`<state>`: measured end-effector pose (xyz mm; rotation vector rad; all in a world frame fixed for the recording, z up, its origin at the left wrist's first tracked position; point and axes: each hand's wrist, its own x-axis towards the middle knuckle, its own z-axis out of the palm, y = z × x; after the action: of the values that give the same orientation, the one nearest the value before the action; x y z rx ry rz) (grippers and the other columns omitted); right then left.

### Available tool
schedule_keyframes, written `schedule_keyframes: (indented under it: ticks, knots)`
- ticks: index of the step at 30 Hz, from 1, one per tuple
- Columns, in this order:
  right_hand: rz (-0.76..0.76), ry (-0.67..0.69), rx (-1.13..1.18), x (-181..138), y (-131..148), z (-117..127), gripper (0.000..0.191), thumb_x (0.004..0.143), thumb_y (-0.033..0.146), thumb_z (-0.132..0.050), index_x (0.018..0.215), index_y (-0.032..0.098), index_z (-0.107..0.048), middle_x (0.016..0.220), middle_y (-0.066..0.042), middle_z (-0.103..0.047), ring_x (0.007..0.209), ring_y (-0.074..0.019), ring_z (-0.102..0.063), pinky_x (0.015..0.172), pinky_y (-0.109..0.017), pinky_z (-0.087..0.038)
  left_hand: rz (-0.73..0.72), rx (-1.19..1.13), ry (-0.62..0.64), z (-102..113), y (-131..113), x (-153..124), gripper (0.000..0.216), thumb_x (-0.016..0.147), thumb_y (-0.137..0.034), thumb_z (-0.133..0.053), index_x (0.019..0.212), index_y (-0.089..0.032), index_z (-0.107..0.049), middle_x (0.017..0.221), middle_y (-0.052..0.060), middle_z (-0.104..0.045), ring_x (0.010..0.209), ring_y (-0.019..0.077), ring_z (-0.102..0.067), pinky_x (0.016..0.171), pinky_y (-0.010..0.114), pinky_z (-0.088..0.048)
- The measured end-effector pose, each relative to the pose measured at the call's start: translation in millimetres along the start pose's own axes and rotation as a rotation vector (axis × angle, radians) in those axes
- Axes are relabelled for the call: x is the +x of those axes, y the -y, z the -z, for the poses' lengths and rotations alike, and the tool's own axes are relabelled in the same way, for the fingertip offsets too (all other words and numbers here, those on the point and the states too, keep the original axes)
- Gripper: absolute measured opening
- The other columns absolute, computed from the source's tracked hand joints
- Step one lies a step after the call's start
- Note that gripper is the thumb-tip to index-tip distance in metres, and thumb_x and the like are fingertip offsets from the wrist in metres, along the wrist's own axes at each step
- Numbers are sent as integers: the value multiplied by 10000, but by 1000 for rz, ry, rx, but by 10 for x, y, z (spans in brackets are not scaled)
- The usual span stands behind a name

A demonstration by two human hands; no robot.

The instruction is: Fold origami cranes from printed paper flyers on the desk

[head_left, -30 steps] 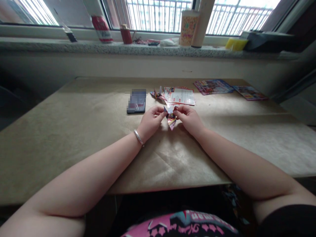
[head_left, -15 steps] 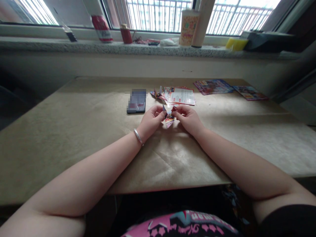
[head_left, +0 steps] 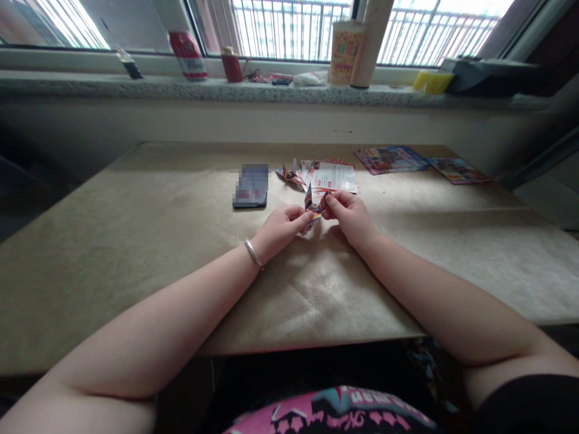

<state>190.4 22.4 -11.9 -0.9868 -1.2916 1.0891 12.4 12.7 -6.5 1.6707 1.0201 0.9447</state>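
Observation:
A small folded paper figure, printed in several colours with a pointed tip standing up, is held between my two hands over the table. My left hand, a silver bangle at its wrist, pinches the lower body of the figure between thumb and fingers. On the other side, my right hand grips a dark, narrow end of the same figure. Just beyond my hands lies a second folded paper figure, beside printed paper sheets. The fingers partly cover the held figure.
A phone lies left of the papers. Colourful printed booklets and another printed stack lie at the back right of the table. On the windowsill stand a can, a red bottle and a patterned cup.
My left hand has shifted down onto the lower body of the paper figure, leaving its pointed tip exposed. My right hand has moved slightly right, still on the figure's other end.

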Motion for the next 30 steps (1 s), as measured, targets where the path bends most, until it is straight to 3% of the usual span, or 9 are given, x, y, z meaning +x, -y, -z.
schedule_keyframes:
  ticks: [5, 10, 14, 18, 24, 30]
  knots:
    - [-86, -70, 37, 34, -2, 24, 279, 783, 503, -654, 831, 228, -664, 810, 10, -644, 624, -93, -576, 502, -210, -435, 34, -132, -43, -10, -6, -4, 354, 810, -498, -641, 769, -147, -625, 647, 19, -615, 524, 91, -473, 498, 208, -339]
    - [-223, -74, 154, 38, 41, -20, 276, 777, 433, -709, 940, 241, -596, 802, 34, -647, 618, -80, -607, 540, -192, -499, 16, -64, 1, 0, -48, -9, 367, 819, -514, -613, 780, -149, -604, 676, 30, -645, 549, 98, -514, 504, 197, -352]
    - [-399, -31, 243, 21, 89, -51, 215, 828, 380, -679, 880, 203, -568, 706, 29, -637, 556, -77, -600, 542, -193, -525, 16, 50, 63, 16, -48, -19, 414, 854, -555, -551, 809, -147, -612, 672, 16, -634, 575, 102, -534, 539, 199, -381]
    - [-467, 2, 309, 19, 116, -51, 102, 903, 259, -567, 855, 181, -610, 739, 7, -678, 633, -88, -634, 569, -187, -530, 11, 80, 94, 23, -38, -21, 427, 858, -553, -549, 865, -142, -664, 639, 2, -598, 575, 101, -518, 535, 200, -377]
    - [-622, -31, 501, 23, 169, -98, 206, 953, 154, -430, 835, 179, -597, 672, 10, -663, 590, -90, -614, 600, -206, -533, -96, -59, 62, 0, 8, 26, 408, 815, -522, -631, 943, -141, -704, 811, 38, -675, 677, 109, -557, 639, 218, -446]
    - [-633, 21, 624, 40, 148, -110, 216, 916, 76, -426, 822, 183, -589, 663, 11, -660, 568, -94, -599, 615, -205, -526, -132, -104, 49, -18, 35, 48, 390, 797, -518, -656, 890, -143, -702, 855, 52, -693, 730, 125, -579, 691, 240, -475]
